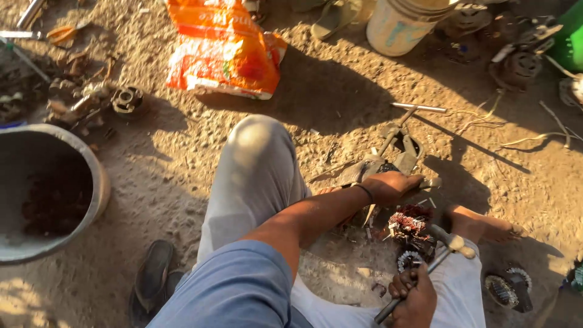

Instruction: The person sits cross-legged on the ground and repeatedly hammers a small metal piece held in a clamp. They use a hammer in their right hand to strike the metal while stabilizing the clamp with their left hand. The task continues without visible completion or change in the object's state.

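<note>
Copper-wound stator [408, 226] at 5 o'clock: heavy, stiff, sharp | your left hand [390, 186] steadies it | right hand [414, 296] clamped on hammer [425, 267] handle.

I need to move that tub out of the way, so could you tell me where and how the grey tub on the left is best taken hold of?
Grip the grey tub by its rolled rim on the right edge, coming from above: it stands upright with its mouth open, the rim there is clear, and its left part is out of frame.
</note>
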`<state>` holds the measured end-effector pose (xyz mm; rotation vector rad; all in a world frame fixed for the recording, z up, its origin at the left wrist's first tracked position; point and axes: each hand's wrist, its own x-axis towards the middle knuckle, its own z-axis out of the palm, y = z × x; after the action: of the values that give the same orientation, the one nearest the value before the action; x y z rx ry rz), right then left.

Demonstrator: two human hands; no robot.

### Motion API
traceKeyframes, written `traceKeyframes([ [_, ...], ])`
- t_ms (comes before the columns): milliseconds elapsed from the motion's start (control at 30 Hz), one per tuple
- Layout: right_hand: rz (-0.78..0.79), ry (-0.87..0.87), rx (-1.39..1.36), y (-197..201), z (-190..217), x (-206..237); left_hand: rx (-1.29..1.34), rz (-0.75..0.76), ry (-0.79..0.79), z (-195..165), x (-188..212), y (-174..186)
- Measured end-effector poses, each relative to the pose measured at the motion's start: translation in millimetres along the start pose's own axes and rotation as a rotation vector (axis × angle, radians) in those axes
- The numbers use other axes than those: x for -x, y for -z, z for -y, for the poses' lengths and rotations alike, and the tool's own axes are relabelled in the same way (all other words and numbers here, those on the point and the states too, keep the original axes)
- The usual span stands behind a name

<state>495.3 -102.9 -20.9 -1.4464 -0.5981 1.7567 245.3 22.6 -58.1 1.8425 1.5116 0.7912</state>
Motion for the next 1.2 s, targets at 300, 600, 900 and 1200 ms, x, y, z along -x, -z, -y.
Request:
traceKeyframes([
  [300,-0.122,-0.046,0.050,3,-3,-10,0.019,-0.151,0.012,12,-2,-13],
  [600,-0.093,-0.092,-0.074,22,-25,-21,-0.018,-0.044,-0.019,39,-1,-10],
  [900,-0.078,-0.096,-0.075,1,-4,-1,0.483,-0.068,-0.139,9,10,0],
  [1200,-0.063,-0.086,-0.077,7,-6,-2,0.068,-0.039,-0.385,11,13,-2],
])
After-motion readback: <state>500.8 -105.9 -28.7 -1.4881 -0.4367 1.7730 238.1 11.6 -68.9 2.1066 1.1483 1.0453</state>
